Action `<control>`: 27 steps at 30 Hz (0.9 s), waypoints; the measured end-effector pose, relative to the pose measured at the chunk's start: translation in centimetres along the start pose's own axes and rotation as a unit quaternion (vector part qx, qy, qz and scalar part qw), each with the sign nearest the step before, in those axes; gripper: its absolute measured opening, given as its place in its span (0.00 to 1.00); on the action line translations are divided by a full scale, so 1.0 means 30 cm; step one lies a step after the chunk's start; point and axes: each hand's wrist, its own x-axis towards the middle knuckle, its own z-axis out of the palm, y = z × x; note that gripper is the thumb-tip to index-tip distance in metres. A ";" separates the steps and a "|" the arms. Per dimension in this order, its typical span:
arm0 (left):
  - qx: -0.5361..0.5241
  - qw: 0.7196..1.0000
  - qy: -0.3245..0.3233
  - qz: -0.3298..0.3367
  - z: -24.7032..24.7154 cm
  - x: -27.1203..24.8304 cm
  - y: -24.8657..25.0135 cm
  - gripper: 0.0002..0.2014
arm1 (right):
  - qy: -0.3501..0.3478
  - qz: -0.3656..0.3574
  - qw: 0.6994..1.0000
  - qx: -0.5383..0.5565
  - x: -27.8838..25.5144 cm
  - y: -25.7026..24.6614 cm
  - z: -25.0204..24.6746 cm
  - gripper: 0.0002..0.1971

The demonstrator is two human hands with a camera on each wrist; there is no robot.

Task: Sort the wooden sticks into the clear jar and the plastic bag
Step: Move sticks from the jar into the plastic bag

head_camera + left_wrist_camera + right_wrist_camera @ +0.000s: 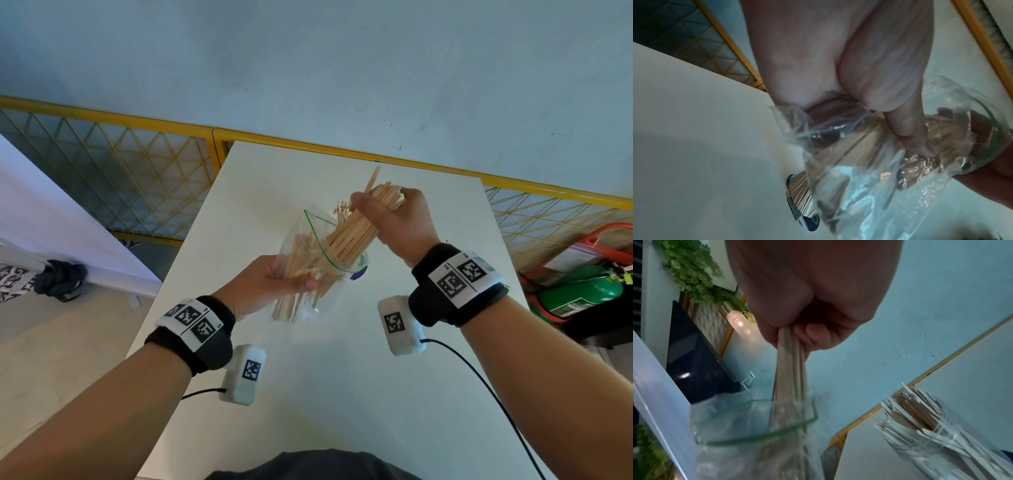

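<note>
My left hand (291, 281) grips a clear plastic bag (308, 253) with a green zip line, held above the table, with many wooden sticks inside. The thumb (908, 134) presses the bag (859, 170) against the sticks. My right hand (373, 209) clenches a thick bundle of wooden sticks (356, 233) whose lower ends reach into the bag's open mouth (760, 426). The bundle (791, 369) runs down from my right hand (797, 339). The clear jar (931, 443) stands on the table just behind the bag, packed with thinner sticks (342, 210).
The white table (342, 377) has a yellow mesh railing (137, 171) along its far edge. A green cylinder (579, 294) and a red-lidded box (596, 246) sit on the floor at the right. Another white table (51, 212) stands at the left.
</note>
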 end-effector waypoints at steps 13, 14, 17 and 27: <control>0.017 1.000 0.020 0.001 -0.012 0.009 -0.039 0.15 | 0.062 -0.028 0.995 0.067 0.074 -0.093 -0.084 0.12; 0.012 1.000 0.022 0.000 -0.012 0.010 -0.041 0.15 | 0.067 -0.029 0.995 0.073 0.081 -0.099 -0.093 0.12; -0.002 0.999 0.037 -0.006 -0.019 0.019 -0.050 0.15 | 0.094 -0.038 0.992 0.079 0.119 -0.115 -0.124 0.12; -0.025 0.991 0.128 -0.042 -0.081 0.036 -0.103 0.10 | 0.166 -0.032 0.985 0.025 0.293 -0.061 -0.163 0.11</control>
